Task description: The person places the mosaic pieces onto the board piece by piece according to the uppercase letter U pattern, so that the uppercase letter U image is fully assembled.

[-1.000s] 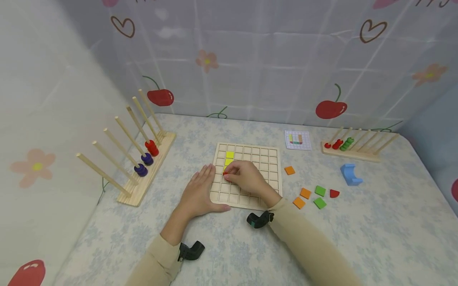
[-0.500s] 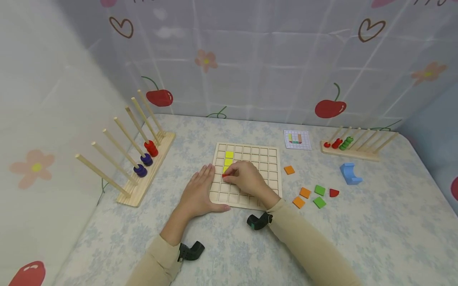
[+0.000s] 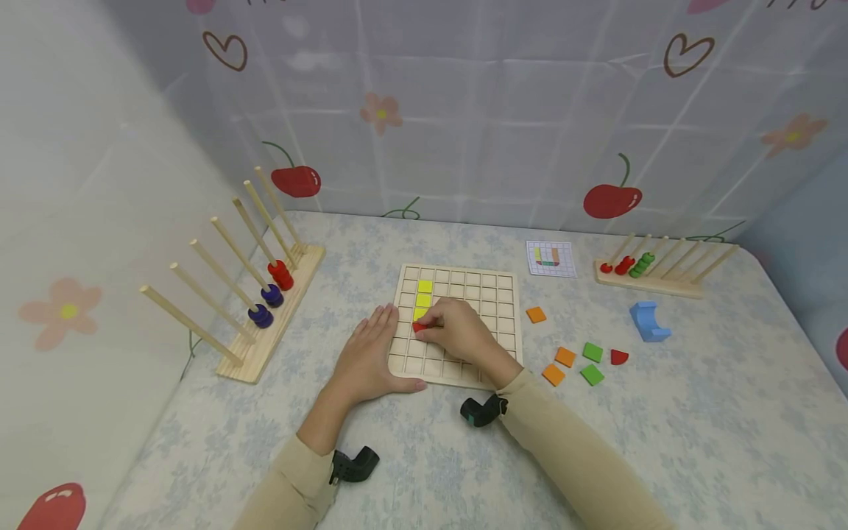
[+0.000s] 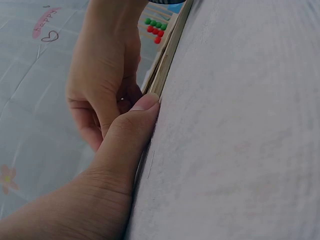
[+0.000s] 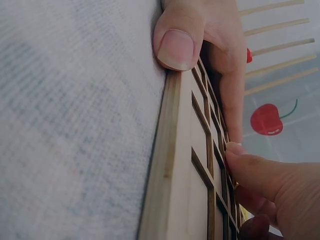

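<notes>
One red piece [image 3: 419, 327] — right hand [image 3: 458, 330] pinches | left hand [image 3: 369, 362] — touches board [image 3: 506, 310]

A play corner screened by fabric is shown, though whether it lies in a home, a classroom or a studio cannot be told. Pale sheeting [image 3: 464, 140] printed with cherries [image 3: 296, 182], hearts [image 3: 225, 51] and flowers [image 3: 381, 115] is hung behind a bench [image 3: 702, 449] covered in blue-and-white patterned cloth [image 3: 722, 353]. Wooden toys are laid out on it: a large peg rack [image 3: 271, 327], a smaller rack [image 3: 652, 281], a gridded board [image 3: 518, 324], bright tiles [image 3: 565, 358] and a pattern card [image 3: 552, 259]. Black wrist cameras [image 3: 355, 465] are worn over tan sleeves [image 3: 291, 478].
</notes>
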`<action>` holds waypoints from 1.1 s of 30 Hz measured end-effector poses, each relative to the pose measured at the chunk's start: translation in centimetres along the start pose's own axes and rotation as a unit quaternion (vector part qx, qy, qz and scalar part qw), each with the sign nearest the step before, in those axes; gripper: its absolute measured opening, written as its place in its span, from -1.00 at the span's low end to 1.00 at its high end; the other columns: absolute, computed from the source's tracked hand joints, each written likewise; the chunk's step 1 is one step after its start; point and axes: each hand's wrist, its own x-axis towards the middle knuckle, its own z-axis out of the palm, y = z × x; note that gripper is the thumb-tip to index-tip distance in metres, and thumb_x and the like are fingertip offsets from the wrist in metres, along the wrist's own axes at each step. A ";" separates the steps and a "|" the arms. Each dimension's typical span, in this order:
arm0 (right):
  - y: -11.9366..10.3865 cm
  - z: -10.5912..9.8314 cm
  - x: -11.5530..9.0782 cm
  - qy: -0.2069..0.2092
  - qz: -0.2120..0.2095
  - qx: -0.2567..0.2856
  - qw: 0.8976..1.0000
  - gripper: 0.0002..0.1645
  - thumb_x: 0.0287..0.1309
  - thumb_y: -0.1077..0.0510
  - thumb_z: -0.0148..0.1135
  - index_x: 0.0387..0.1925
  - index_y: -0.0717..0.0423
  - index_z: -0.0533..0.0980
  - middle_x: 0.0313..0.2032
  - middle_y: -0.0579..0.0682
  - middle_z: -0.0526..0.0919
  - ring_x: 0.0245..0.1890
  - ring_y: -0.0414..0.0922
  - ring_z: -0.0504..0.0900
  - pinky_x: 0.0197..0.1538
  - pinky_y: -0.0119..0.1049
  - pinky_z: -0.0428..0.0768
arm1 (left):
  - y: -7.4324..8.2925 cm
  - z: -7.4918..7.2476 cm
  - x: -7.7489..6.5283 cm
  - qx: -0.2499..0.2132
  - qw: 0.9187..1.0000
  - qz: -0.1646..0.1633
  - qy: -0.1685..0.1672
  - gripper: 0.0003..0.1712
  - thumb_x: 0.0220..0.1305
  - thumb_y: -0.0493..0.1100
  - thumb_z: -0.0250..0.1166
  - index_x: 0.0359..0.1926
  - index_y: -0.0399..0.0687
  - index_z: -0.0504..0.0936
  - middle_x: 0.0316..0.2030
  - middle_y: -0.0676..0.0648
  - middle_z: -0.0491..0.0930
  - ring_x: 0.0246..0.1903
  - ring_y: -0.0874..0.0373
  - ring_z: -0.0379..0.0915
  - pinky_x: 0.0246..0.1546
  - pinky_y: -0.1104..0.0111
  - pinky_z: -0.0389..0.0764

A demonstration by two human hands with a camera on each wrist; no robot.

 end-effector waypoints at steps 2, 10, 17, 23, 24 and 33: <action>0.0 -0.1 0.0 -0.001 0.002 -0.001 1.000 -0.85 0.09 0.03 0.48 -0.27 -0.09 0.77 -0.33 -0.23 0.67 -0.29 -0.25 0.54 -0.15 -0.33 0.55 | 0.0 0.0 0.0 -0.002 1.000 0.001 0.001 0.63 -0.28 0.73 0.27 0.58 -0.13 -0.19 0.60 -0.09 -0.18 0.59 0.06 -0.34 0.58 0.05 -0.11; 0.1 -0.5 -0.4 -0.001 0.011 -0.002 1.000 -0.87 0.11 0.03 0.47 -0.31 -0.05 0.77 -0.33 -0.20 0.64 -0.31 -0.23 0.52 -0.21 -0.35 0.53 | 0.3 0.0 0.4 -0.003 1.000 0.006 0.001 0.63 -0.27 0.74 0.25 0.58 -0.14 -0.18 0.59 -0.10 -0.18 0.59 0.04 -0.32 0.57 0.04 -0.10; 0.4 -0.7 -0.8 -0.004 0.000 0.007 1.000 -0.86 0.11 0.05 0.47 -0.28 -0.01 0.77 -0.31 -0.18 0.66 -0.31 -0.22 0.53 -0.20 -0.34 0.54 | 0.4 0.0 0.5 -0.001 1.000 -0.004 -0.015 0.63 -0.27 0.73 0.26 0.58 -0.11 -0.22 0.60 -0.06 -0.22 0.59 0.09 -0.37 0.58 0.08 -0.15; 0.7 -2.1 -2.2 0.008 -0.012 0.018 1.000 -0.76 0.20 0.05 0.39 -0.12 0.00 0.71 -0.30 -0.17 0.67 -0.36 -0.22 0.54 -0.23 -0.32 0.57 | 0.4 0.1 0.4 -0.002 1.000 -0.008 -0.008 0.63 -0.28 0.70 0.31 0.58 -0.13 -0.19 0.60 -0.08 -0.19 0.59 0.08 -0.35 0.58 0.08 -0.13; 0.8 -2.4 -2.5 0.011 -0.010 0.021 1.000 -0.76 0.21 0.05 0.38 -0.10 0.00 0.70 -0.30 -0.16 0.67 -0.39 -0.21 0.53 -0.25 -0.32 0.57 | 0.4 0.1 0.4 -0.003 1.000 -0.009 -0.007 0.64 -0.28 0.70 0.32 0.58 -0.13 -0.19 0.60 -0.08 -0.19 0.59 0.08 -0.35 0.58 0.08 -0.13; 3.4 -6.8 -6.1 0.040 0.005 0.017 0.999 -0.71 0.22 0.06 0.37 -0.04 0.05 0.68 -0.23 -0.09 0.67 -0.51 -0.16 0.46 -0.44 -0.36 0.49 | 0.1 0.1 0.1 -0.012 1.000 -0.015 -0.004 0.63 -0.28 0.66 0.36 0.58 -0.12 -0.21 0.60 -0.07 -0.20 0.59 0.08 -0.36 0.58 0.09 -0.14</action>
